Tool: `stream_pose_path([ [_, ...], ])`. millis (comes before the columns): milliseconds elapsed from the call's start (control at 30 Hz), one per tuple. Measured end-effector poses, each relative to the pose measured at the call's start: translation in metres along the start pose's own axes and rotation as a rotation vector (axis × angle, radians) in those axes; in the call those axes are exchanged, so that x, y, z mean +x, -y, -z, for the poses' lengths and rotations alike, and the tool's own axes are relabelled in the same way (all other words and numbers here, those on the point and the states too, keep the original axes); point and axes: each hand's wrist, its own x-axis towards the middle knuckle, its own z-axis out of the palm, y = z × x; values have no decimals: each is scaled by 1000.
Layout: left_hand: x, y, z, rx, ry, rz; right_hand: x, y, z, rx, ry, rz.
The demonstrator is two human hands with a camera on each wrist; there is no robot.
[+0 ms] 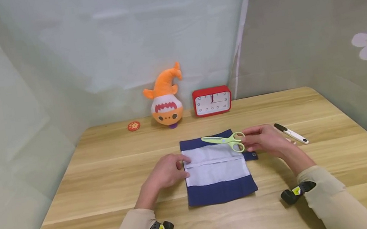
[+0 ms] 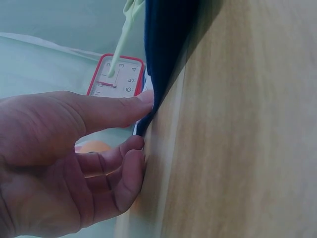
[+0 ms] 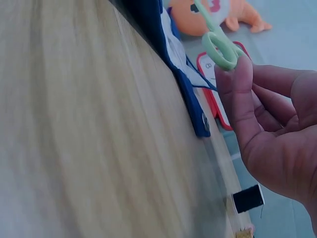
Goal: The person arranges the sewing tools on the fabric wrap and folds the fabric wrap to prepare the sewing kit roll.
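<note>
A navy cloth case (image 1: 222, 192) with a whitish lining lies unfolded on the table, its snap tab (image 1: 250, 156) sticking out to the right. My left hand (image 1: 167, 170) rests at the case's left edge, thumb and index finger touching the cloth. In the left wrist view its other fingers (image 2: 126, 183) bend down beside the edge. Above the case's upper right part, my right hand (image 1: 265, 139) pinches pale green scissors (image 1: 219, 140) by the handle loops. The blades point left. In the right wrist view, thumb and fingertips meet at a loop (image 3: 218, 49).
Right of the case lies a white pen-like tool with a black end (image 1: 292, 133), partly beside a small light stick. An orange plush shark (image 1: 166, 101), a red clock (image 1: 212, 101) and a round red disc (image 1: 134, 126) stand or lie along the back edge.
</note>
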Motion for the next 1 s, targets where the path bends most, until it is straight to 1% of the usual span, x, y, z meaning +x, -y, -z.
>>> stream_pose_path([
  [233, 2, -1, -1, -12, 2, 2, 6, 3, -6, -52, 10, -36],
  [333, 2, -1, -1, -16, 1, 8, 9, 4, -9, -61, 6, -59],
  [467, 2, 0, -2, -21, 2, 20, 13, 5, -12, -61, 30, -74],
  [667, 3, -1, -1, -32, -4, 26, 17, 8, -15, -29, 80, -57],
  [767, 2, -2, 0, -35, -6, 34, 19, 11, -16, -35, 97, -57],
  [1000, 3, -2, -1, -43, -14, 32, 25, 16, -20, -60, 100, -87],
])
